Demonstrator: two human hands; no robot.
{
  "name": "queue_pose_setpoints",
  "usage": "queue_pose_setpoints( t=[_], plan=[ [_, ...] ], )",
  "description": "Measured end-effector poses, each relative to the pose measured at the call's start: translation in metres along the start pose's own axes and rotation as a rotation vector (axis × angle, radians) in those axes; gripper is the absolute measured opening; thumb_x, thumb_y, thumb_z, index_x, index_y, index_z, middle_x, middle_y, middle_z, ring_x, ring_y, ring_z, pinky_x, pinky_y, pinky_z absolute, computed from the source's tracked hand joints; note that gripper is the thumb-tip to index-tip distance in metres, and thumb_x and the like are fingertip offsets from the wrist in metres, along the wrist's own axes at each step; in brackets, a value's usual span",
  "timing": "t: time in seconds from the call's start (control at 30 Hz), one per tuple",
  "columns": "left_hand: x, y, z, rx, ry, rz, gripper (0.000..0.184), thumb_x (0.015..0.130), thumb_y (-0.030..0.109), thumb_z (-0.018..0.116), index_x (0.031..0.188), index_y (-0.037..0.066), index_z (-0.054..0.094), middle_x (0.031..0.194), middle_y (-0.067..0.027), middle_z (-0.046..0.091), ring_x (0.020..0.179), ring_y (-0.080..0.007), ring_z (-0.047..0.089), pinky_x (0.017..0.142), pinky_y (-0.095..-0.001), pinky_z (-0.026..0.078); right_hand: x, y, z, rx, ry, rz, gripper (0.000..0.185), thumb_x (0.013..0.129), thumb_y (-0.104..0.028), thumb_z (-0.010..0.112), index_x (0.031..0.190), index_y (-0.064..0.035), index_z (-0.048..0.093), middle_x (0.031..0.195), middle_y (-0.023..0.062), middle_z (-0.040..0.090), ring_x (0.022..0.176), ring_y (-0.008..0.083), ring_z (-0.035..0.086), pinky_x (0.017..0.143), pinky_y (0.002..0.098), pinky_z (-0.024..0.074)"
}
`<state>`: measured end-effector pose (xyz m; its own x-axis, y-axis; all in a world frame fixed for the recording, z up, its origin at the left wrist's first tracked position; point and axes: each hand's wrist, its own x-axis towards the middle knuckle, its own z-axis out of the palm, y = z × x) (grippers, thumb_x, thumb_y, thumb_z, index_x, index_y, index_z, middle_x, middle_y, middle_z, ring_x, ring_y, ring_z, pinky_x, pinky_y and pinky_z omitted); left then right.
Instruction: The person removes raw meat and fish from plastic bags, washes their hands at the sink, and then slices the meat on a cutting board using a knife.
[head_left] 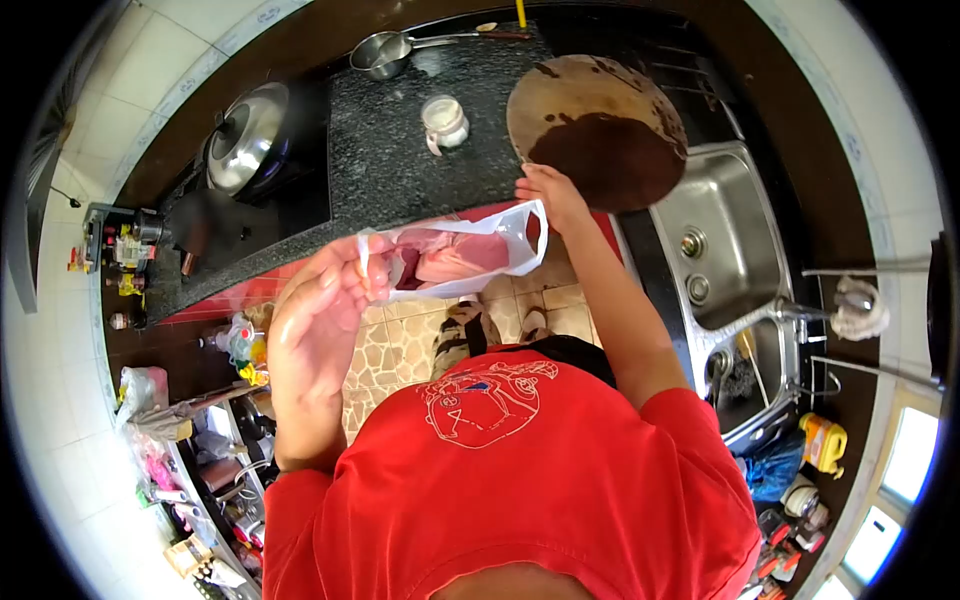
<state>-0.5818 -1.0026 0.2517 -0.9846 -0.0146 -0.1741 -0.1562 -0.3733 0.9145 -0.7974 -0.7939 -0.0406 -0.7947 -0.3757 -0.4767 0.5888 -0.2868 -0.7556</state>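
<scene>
You hold a white plastic bag with raw pink meat inside, in the air just off the near edge of the dark speckled worktop, above the tan patterned floor. The bag's mouth gapes toward you. Your left hand pinches the bag's left end between thumb and fingers. Your right hand is at the other end, beside the handle loop, its fingers partly bent; whether they grip the plastic cannot be told.

Just past your right fingertips, a round wooden chopping board with a large dark patch takes up the worktop's near right corner. It leaves little room there, its rim reaching close to the steel sink, which lies along your right with a tap at its far side. Left of the board, around the middle of the worktop, stands a glass jar of something white. Near the far edge sits a small saucepan, its handle pointing right. Beyond the worktop's left edge, a domed lid covers a pan on the black cooktop. Further round to your right, past the sink, is a yellow bottle.
</scene>
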Motion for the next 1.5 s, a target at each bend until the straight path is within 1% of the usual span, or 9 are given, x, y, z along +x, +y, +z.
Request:
queue_pose_setpoints(
  t=[0.23, 0.63, 0.7, 0.9, 1.03, 1.1, 1.2, 1.27, 1.5],
  plan=[
    [0.079, 0.042, -0.066, 0.021, -0.022, -0.088, 0.066, 0.080, 0.042, 0.054, 0.117, -0.013, 0.045, 0.092, -0.0115, 0.053, 0.084, -0.0180, 0.048, 0.079, -0.0263, 0.035, 0.137, 0.040, 0.082, 0.510, 0.060, 0.278, 0.063, 0.088, -0.035, 0.059, 0.137, -0.0218, 0.022, 0.115, 0.0232, 0.046, 0.090, 0.0299, 0.055, 0.072, 0.0427, 0.0510],
    [0.209, 0.069, -0.119, 0.167, -0.152, -0.377, 0.068, 0.076, 0.046, 0.057, 0.116, -0.009, 0.049, 0.089, -0.0095, 0.055, 0.086, -0.0167, 0.050, 0.083, -0.0266, 0.035, 0.237, 0.007, 0.119, 0.454, -0.032, 0.202, 0.069, 0.088, -0.039, 0.056, 0.143, -0.0240, 0.017, 0.123, 0.0224, 0.048, 0.097, 0.0277, 0.056, 0.071, 0.0360, 0.0489],
    [0.230, 0.069, -0.117, 0.211, -0.170, -0.385, 0.067, 0.076, 0.046, 0.057, 0.115, -0.008, 0.049, 0.089, -0.0091, 0.055, 0.085, -0.0164, 0.050, 0.082, -0.0265, 0.034, 0.240, -0.013, 0.122, 0.430, 0.006, 0.188, 0.063, 0.089, -0.040, 0.054, 0.140, -0.0145, 0.027, 0.126, 0.0203, 0.048, 0.107, 0.0282, 0.054, 0.078, 0.0368, 0.0481],
    [0.281, 0.057, -0.115, 0.286, -0.359, -0.393, 0.065, 0.079, 0.046, 0.053, 0.114, -0.008, 0.049, 0.087, -0.0078, 0.055, 0.082, -0.0153, 0.049, 0.078, -0.0261, 0.035, 0.138, -0.092, 0.093, 0.004, 0.072, -0.204, 0.049, 0.095, -0.033, 0.046, 0.135, -0.0078, 0.037, 0.122, 0.0104, 0.055, 0.105, 0.0174, 0.055, 0.083, 0.0283, 0.0443],
    [0.327, 0.049, -0.111, 0.268, -0.454, -0.353, 0.066, 0.081, 0.046, 0.052, 0.112, -0.011, 0.050, 0.084, -0.0069, 0.054, 0.080, -0.0151, 0.050, 0.075, -0.0258, 0.036, 0.060, -0.093, 0.086, -0.413, 0.065, -0.409, 0.026, 0.090, -0.021, 0.056, 0.111, -0.0046, 0.061, 0.106, 0.0058, 0.063, 0.097, 0.0126, 0.057, 0.083, 0.0278, 0.0440],
    [0.346, 0.039, -0.113, 0.208, -0.465, -0.376, 0.057, 0.084, 0.040, 0.051, 0.110, -0.011, 0.052, 0.082, -0.0065, 0.054, 0.076, -0.0147, 0.050, 0.073, -0.0251, 0.037, 0.036, -0.081, 0.088, -0.805, 0.194, -0.592, 0.017, 0.083, -0.018, 0.065, 0.097, -0.0080, 0.068, 0.091, 0.0057, 0.065, 0.087, 0.0192, 0.060, 0.079, 0.0312, 0.0448],
    [0.381, 0.013, -0.114, 0.192, -0.429, -0.450, 0.045, 0.087, 0.032, 0.051, 0.106, -0.010, 0.054, 0.076, -0.0044, 0.054, 0.071, -0.0137, 0.050, 0.070, -0.0243, 0.037, 0.016, -0.052, 0.093, -1.122, 0.385, -0.613, 0.018, 0.079, -0.022, 0.066, 0.094, -0.0108, 0.068, 0.087, 0.0054, 0.066, 0.090, 0.0229, 0.058, 0.080, 0.0371, 0.0432],
    [0.409, -0.012, -0.126, 0.210, -0.401, -0.448, 0.039, 0.088, 0.028, 0.052, 0.102, -0.008, 0.056, 0.073, -0.0032, 0.054, 0.069, -0.0130, 0.050, 0.068, -0.0237, 0.038, 0.016, -0.028, 0.091, -1.410, 0.624, -0.455, 0.018, 0.076, -0.029, 0.064, 0.087, -0.0162, 0.069, 0.082, 0.0010, 0.065, 0.092, 0.0206, 0.055, 0.079, 0.0406, 0.0385],
    [0.441, -0.064, -0.146, 0.702, -0.257, -0.147, 0.027, 0.086, 0.026, 0.060, 0.086, 0.000, 0.063, 0.067, 0.0003, 0.055, 0.061, -0.0078, 0.049, 0.059, -0.0218, 0.039, 0.039, 0.005, 0.100, -1.352, 0.771, -0.314, 0.025, 0.081, -0.032, 0.058, 0.099, -0.0155, 0.060, 0.073, 0.0042, 0.062, 0.084, 0.0217, 0.056, 0.075, 0.0412, 0.0380]
  ],
)
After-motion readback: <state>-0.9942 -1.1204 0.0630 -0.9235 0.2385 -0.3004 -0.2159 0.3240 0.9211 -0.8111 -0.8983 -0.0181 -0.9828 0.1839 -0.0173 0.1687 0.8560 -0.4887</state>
